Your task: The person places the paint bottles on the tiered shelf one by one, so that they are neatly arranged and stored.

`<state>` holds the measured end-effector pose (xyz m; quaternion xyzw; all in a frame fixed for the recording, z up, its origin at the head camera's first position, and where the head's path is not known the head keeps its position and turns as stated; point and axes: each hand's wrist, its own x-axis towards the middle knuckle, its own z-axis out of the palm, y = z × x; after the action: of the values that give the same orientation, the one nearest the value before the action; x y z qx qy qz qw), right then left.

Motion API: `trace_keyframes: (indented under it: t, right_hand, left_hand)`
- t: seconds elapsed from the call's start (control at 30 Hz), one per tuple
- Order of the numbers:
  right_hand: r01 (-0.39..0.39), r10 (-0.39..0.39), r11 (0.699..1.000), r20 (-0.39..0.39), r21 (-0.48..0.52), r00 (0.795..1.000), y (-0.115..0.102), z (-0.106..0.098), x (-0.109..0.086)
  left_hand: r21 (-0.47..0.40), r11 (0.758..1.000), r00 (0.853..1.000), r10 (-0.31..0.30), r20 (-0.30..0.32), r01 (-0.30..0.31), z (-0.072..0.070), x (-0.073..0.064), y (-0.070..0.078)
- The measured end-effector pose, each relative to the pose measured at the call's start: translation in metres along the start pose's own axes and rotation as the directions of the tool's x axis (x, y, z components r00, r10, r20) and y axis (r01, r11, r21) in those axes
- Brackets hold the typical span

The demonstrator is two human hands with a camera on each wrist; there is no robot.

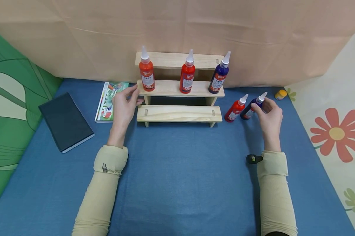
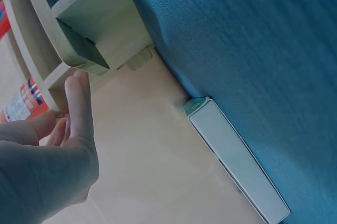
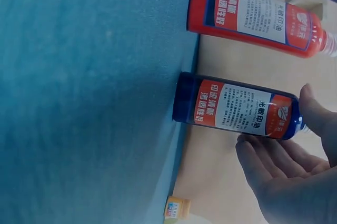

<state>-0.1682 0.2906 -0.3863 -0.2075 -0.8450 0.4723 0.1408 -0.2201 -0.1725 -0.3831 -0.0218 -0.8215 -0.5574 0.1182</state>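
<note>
Left hand [image 1: 123,104] pinches grainy wooden tiered shelf [image 1: 179,113]; right hand [image 1: 271,117] holds glossy cylindrical blue bottle [image 3: 237,107].

On the rack [image 1: 180,113], three bottles [image 1: 187,79] stood along the middle tier [image 1: 167,88]. Right of the rack stood two more bottles [image 1: 234,110]; left lay a booklet [image 1: 105,105], then a notebook [image 1: 66,121].

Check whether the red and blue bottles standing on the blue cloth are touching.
Apart: the right wrist view shows the beige backdrop in a clear gap between the red bottle and blue bottle.
</note>
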Motion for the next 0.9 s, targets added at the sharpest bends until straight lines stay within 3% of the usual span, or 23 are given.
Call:
trace_keyframes:
  t: [0.43,0.9]
  right_hand:
    - [-0.029,0.029,1.000,0.014,0.009,0.999,0.000,-0.001,0.000]
    - [0.029,-0.028,0.999,-0.063,0.023,0.998,-0.012,-0.007,-0.007]
  left_hand:
    - [0.005,0.999,1.000,-0.031,0.001,0.031,0.000,-0.001,0.001]
    - [0.005,1.000,1.000,-0.017,-0.005,0.017,0.000,-0.001,0.002]
